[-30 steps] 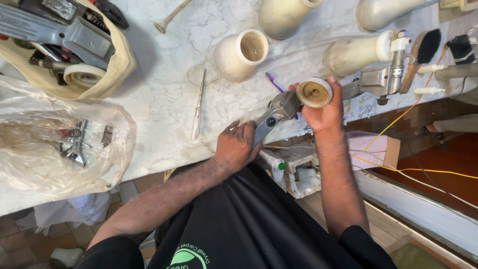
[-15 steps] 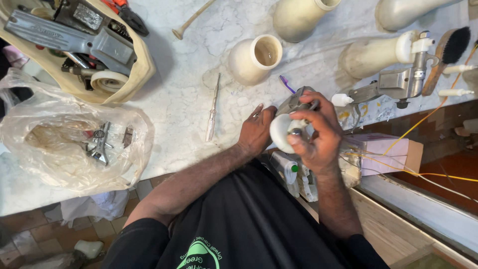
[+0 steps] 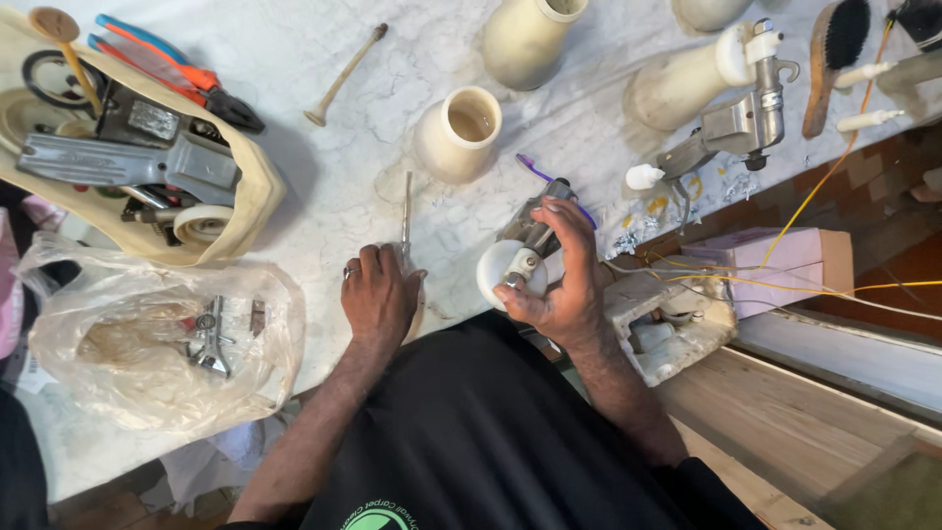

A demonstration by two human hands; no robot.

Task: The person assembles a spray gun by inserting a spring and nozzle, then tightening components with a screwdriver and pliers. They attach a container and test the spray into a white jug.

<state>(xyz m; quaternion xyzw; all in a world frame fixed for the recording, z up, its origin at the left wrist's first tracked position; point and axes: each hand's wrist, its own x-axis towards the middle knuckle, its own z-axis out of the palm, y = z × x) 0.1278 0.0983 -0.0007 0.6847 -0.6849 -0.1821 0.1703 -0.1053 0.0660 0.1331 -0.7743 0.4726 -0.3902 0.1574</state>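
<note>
Soft, even daylight fills the scene, bright on the pale tabletop [image 3: 294, 108] with only faint shadows beneath objects. The plastic bag [image 3: 157, 344] shows mild glare. Focus is sharp centrally; edges curve slightly from wide-angle distortion.

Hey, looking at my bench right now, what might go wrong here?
The right hand grips the power tool with a white round piece at the bench edge; a slip might drop it. The yellow cable trails nearby and could snag. The left hand rests beside a thin metal rod, which might get nudged.
</note>
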